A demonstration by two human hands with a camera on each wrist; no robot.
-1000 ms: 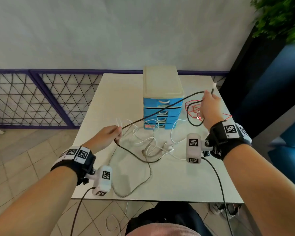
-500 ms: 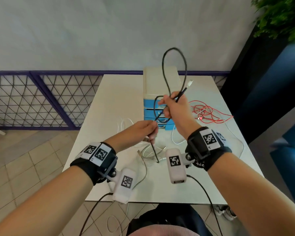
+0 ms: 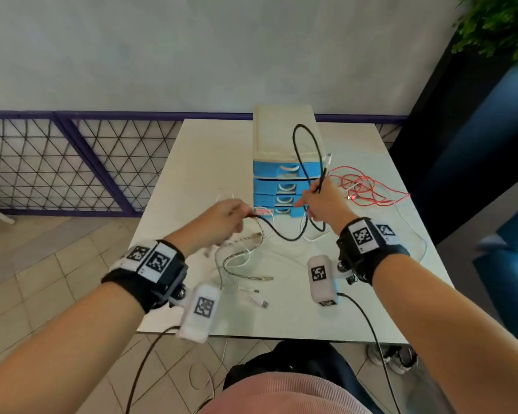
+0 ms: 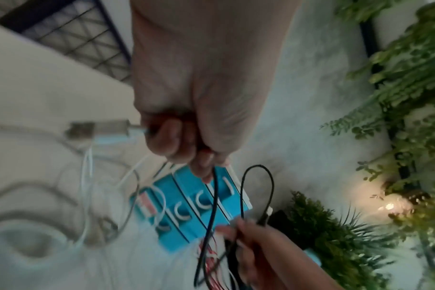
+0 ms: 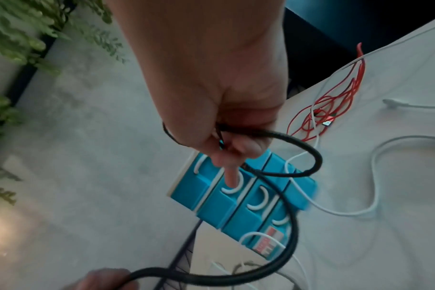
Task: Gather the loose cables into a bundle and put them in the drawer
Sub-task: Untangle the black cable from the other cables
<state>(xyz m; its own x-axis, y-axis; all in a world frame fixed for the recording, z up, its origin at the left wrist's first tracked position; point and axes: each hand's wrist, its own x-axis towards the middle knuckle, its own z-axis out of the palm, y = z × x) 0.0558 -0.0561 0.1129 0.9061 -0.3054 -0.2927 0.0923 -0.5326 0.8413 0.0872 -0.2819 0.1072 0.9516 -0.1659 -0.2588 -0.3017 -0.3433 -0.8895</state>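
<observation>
A black cable (image 3: 287, 239) runs between both hands above the white table (image 3: 192, 162). My left hand (image 3: 245, 215) pinches one end of it, which the left wrist view (image 4: 201, 157) also shows. My right hand (image 3: 314, 192) grips the cable folded, with one loop standing up over the drawer unit (image 3: 281, 135) and another hanging below the fist. In the right wrist view that hand (image 5: 226, 149) has its fingers curled round the black cable (image 5: 293, 235). The unit's blue drawers (image 3: 266, 186) are all closed.
A tangled red cable (image 3: 365, 186) lies to the right of the drawer unit. A braided cable (image 3: 240, 258) and white cables (image 3: 260, 303) lie in front of it, under my hands. A purple mesh railing (image 3: 72, 162) runs behind the table on the left.
The hands came together from a wide stretch, and the right hand folded the black cable into a loop. Since then the loop has dropped lower and the left hand has drawn leftward.
</observation>
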